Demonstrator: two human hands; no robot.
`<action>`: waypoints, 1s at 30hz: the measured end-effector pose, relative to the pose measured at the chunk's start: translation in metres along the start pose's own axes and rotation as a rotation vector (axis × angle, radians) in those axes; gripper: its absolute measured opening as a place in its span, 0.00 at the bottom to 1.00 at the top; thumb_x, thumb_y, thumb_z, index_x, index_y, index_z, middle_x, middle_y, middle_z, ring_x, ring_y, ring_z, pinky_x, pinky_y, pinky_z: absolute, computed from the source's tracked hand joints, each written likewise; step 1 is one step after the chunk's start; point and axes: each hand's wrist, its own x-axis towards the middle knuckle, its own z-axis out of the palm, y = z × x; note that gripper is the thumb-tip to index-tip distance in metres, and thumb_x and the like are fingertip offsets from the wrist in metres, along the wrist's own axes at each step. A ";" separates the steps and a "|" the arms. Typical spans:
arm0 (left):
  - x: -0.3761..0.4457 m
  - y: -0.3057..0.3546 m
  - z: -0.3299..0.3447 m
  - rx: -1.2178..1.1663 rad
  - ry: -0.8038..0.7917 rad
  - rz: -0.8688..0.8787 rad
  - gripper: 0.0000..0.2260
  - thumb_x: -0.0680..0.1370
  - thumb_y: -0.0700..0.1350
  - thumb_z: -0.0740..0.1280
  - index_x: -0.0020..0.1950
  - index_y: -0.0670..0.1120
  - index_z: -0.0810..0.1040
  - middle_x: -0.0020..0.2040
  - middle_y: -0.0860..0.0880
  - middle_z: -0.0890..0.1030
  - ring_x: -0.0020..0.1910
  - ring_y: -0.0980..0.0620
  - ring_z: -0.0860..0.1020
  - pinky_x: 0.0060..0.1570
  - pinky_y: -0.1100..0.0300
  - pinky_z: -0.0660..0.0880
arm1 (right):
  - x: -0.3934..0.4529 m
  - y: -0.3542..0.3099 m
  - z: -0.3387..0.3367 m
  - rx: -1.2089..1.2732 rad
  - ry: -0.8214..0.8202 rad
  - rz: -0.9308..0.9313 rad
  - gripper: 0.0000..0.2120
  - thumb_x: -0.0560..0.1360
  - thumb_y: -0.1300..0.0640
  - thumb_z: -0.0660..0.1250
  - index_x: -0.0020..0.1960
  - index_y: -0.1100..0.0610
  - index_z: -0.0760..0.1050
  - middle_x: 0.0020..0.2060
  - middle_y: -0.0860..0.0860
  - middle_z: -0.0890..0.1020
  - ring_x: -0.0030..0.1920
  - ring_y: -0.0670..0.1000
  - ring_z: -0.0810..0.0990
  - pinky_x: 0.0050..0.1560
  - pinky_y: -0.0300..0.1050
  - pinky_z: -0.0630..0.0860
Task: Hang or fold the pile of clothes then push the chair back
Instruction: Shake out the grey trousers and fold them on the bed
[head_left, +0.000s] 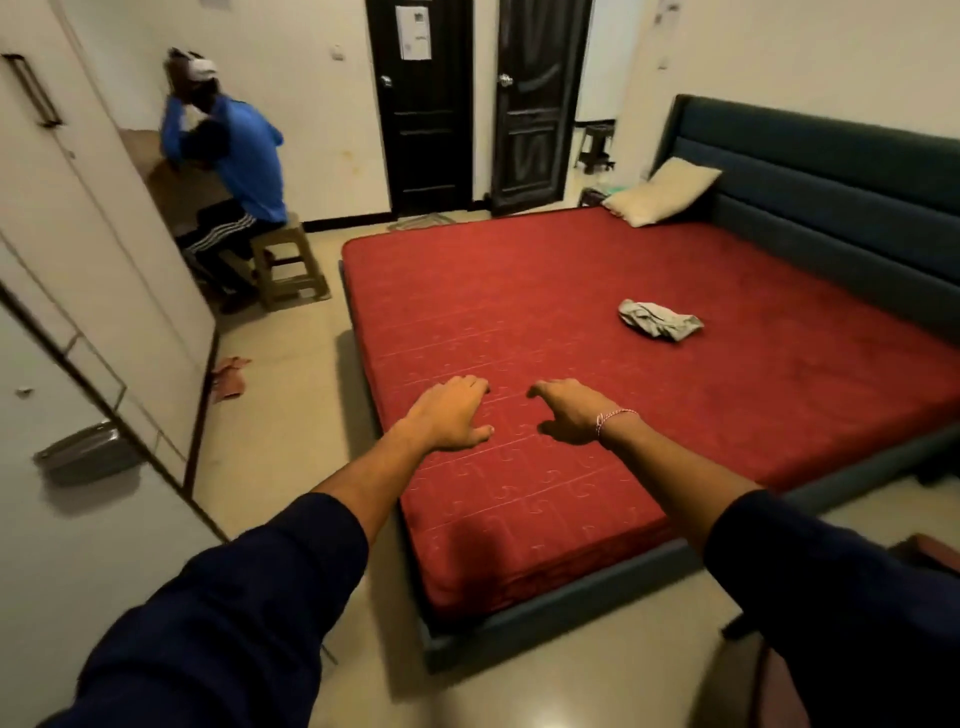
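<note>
While left hand (452, 413), right hand (566, 410) hover empty, fingers relaxed, over mattress (519, 322) corner (garment (660, 319) mid-bed).

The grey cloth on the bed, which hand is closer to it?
Right. The right hand is below-left of the cloth; the left hand is farther left.

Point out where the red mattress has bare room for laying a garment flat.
The mattress is bare nearly everywhere: the broad stretch from the two hands up to the crumpled grey cloth, and the whole door-side half. Only the cloth's spot and the pillow corner by the headboard are taken.
</note>
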 end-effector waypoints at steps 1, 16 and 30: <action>0.018 0.006 0.003 -0.006 -0.003 0.026 0.29 0.76 0.58 0.68 0.71 0.44 0.68 0.67 0.44 0.74 0.65 0.44 0.73 0.62 0.47 0.73 | 0.001 0.015 -0.001 0.006 0.000 0.026 0.29 0.77 0.53 0.71 0.75 0.56 0.65 0.70 0.56 0.73 0.69 0.59 0.72 0.67 0.56 0.72; 0.283 0.141 0.034 -0.055 -0.050 0.157 0.25 0.80 0.54 0.67 0.72 0.44 0.67 0.69 0.44 0.73 0.66 0.44 0.73 0.63 0.46 0.73 | 0.024 0.300 -0.040 0.055 -0.008 0.285 0.30 0.77 0.50 0.71 0.75 0.55 0.64 0.70 0.56 0.72 0.68 0.58 0.72 0.67 0.55 0.73; 0.505 0.199 0.057 -0.078 -0.082 0.187 0.25 0.79 0.53 0.67 0.71 0.43 0.68 0.69 0.43 0.74 0.66 0.44 0.73 0.63 0.46 0.73 | 0.109 0.487 -0.052 0.108 0.005 0.318 0.28 0.78 0.50 0.71 0.73 0.56 0.67 0.70 0.55 0.73 0.69 0.57 0.72 0.67 0.53 0.72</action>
